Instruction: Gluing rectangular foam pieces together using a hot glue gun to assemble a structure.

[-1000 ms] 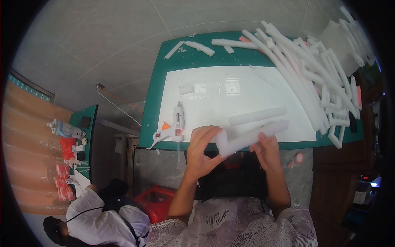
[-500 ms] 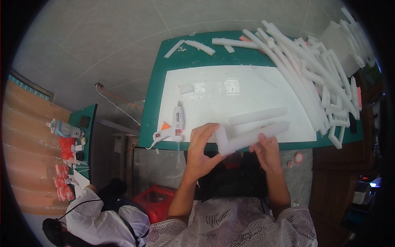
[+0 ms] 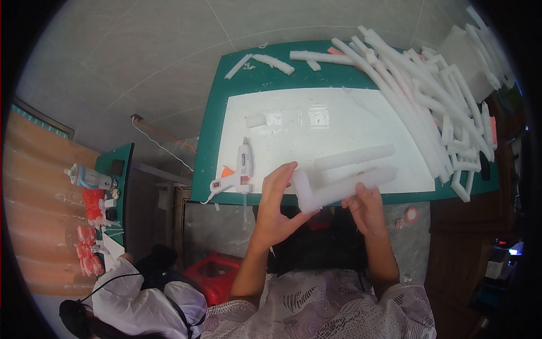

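Note:
Over the near edge of the white board, I hold an L-shaped white foam piece [image 3: 344, 189] with both hands. My left hand [image 3: 275, 206] is curved around its short leg and corner, thumb under the bend and fingers up along the outer side. The long leg is pinched toward its right part by my right hand [image 3: 365, 209], thumb on top. Just beyond lies a straight white foam strip [image 3: 354, 157]. A white hot glue gun [image 3: 244, 164] stands left of my left hand, a glue stick poking out toward me.
The white board [image 3: 372, 124] lies on a green table [image 3: 212, 135], with a short foam block [image 3: 256, 121] on it. Many foam strips [image 3: 406, 101] are heaped at the right. A red stool [image 3: 214, 277] and a person in white [image 3: 127, 291] are at the lower left.
My left fingers have shifted slightly up and left along the short leg of the foam piece. My right hand keeps its grip, almost unmoved.

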Demonstrator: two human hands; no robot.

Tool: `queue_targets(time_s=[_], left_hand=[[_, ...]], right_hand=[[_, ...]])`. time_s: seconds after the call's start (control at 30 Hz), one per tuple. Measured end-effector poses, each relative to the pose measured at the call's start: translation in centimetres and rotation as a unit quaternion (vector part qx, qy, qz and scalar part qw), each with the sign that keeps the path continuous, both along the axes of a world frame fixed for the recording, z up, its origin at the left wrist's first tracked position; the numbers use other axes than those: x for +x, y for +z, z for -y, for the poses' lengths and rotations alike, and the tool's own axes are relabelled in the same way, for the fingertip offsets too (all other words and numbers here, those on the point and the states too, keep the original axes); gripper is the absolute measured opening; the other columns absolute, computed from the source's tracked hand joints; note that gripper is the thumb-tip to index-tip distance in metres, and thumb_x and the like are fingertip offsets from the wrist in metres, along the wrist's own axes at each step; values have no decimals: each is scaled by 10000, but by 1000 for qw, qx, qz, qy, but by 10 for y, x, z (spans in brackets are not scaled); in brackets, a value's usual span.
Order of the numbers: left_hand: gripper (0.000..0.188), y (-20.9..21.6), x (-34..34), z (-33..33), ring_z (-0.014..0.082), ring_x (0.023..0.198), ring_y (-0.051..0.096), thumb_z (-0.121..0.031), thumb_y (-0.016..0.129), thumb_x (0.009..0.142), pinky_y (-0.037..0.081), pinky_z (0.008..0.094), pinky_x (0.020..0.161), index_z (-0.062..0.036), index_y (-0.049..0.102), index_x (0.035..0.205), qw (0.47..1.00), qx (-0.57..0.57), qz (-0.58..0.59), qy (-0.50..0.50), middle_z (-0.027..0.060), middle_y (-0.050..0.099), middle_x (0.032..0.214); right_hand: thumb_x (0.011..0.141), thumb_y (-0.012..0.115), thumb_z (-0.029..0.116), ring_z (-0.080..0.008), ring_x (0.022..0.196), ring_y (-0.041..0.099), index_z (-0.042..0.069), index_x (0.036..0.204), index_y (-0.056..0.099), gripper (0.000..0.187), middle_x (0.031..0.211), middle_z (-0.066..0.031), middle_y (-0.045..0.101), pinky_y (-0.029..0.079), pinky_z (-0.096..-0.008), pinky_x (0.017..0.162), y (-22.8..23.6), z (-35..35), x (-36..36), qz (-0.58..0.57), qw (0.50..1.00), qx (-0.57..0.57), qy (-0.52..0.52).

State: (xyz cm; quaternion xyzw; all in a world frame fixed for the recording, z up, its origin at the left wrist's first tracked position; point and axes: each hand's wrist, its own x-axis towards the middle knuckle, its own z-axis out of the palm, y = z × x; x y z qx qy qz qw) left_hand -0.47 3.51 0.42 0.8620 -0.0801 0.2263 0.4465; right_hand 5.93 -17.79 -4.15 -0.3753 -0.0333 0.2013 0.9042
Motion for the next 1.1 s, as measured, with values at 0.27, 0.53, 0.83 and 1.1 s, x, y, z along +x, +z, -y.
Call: queue_targets(time_s=[0.27, 0.53, 0.83, 1.1], left_hand=[[903, 7, -4, -2, 307, 1241, 498, -118, 873, 677, 486, 394, 927, -39, 417, 1453, 998, -68, 3, -9, 167, 425, 1469], [534, 10, -28, -90, 214, 1069, 586, -26, 727, 820, 499, 322, 856, -14, 544, 1321, 991, -37, -41, 121, 143, 556, 1301], [253, -21, -20, -17, 60, 756, 581, -36, 645, 928, 497, 210, 686, 12, 596, 1171, 966, -227, -115, 47, 47, 651, 979], [278, -27, -2, 56, 109, 855, 613, -21, 597, 946, 495, 224, 695, -4, 501, 1206, 929, -333, -146, -74, 115, 656, 1125]], right_hand=[[958, 615, 137, -186, 894, 648, -17, 1204, 531, 302, 1083, -121, 646, 537, -340, 683, -4, 3, 0, 10, 1000, 6, -11], [937, 625, 95, -177, 863, 637, -6, 1177, 524, 279, 993, -107, 646, 518, -313, 725, -1, 22, 11, 85, 993, -69, -48], [913, 626, 54, -173, 874, 627, -1, 1202, 515, 314, 993, -106, 637, 505, -300, 718, 5, 14, 7, 101, 990, -93, -41], [869, 681, 12, -143, 1000, 601, -4, 1246, 529, 407, 1102, -99, 626, 516, -265, 808, 11, -14, -5, 120, 961, -222, -115]])
